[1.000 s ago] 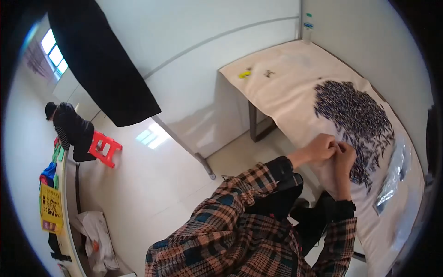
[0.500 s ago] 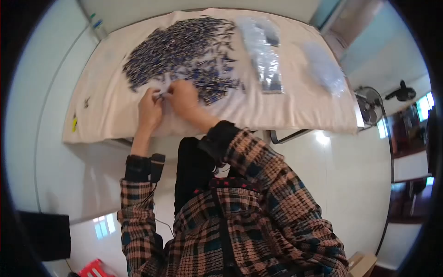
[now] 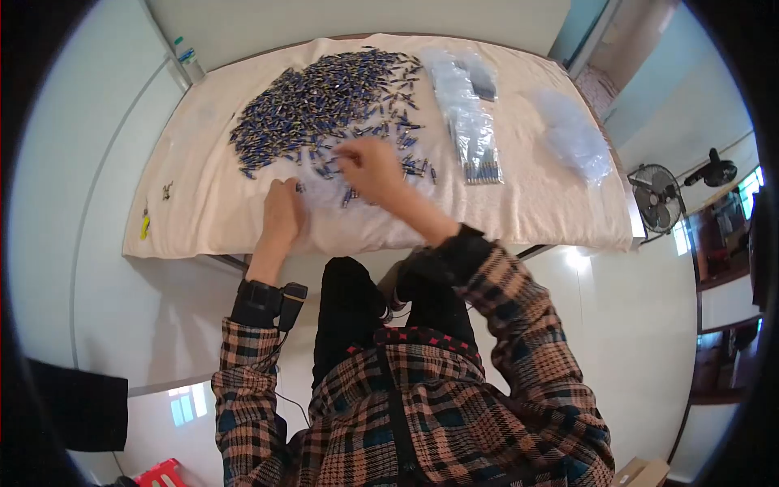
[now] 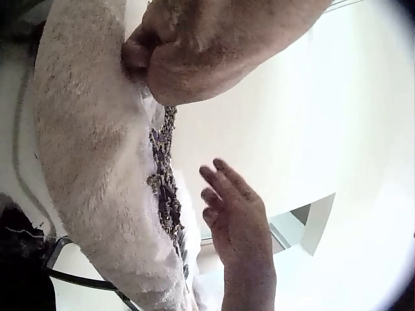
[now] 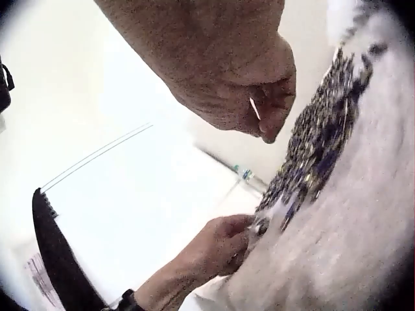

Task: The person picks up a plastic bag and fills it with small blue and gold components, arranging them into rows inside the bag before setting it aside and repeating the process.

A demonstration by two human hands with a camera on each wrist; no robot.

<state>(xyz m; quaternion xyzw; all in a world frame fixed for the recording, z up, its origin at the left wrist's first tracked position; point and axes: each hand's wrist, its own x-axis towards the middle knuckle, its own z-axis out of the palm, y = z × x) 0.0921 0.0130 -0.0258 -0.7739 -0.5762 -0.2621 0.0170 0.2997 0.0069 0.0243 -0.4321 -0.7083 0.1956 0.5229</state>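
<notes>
A broad heap of small dark blue pieces with metallic ends [image 3: 312, 101] covers the back left of the cloth-covered table. My left hand [image 3: 282, 213] is low over the cloth at the heap's near edge, its fingers curled and pinching a thin clear plastic bag [image 4: 150, 107]. A small metal-ended piece [image 5: 261, 227] shows right at those fingertips. My right hand [image 3: 375, 172] hovers to the right of the left one, above the loose pieces. In the left wrist view the right hand's fingers [image 4: 220, 178] are bent loosely and apart, with nothing between them.
Filled clear plastic packs [image 3: 471, 122] lie right of the heap, and a crumpled clear bag [image 3: 572, 134] farther right. A bottle [image 3: 188, 61] stands at the back left corner. A yellow item [image 3: 145, 227] lies at the left edge. A fan [image 3: 656, 199] is beyond the right end.
The head view has swung round to face the table squarely. My two hands, together at the fingertips before, are now apart; the right has moved away to the right.
</notes>
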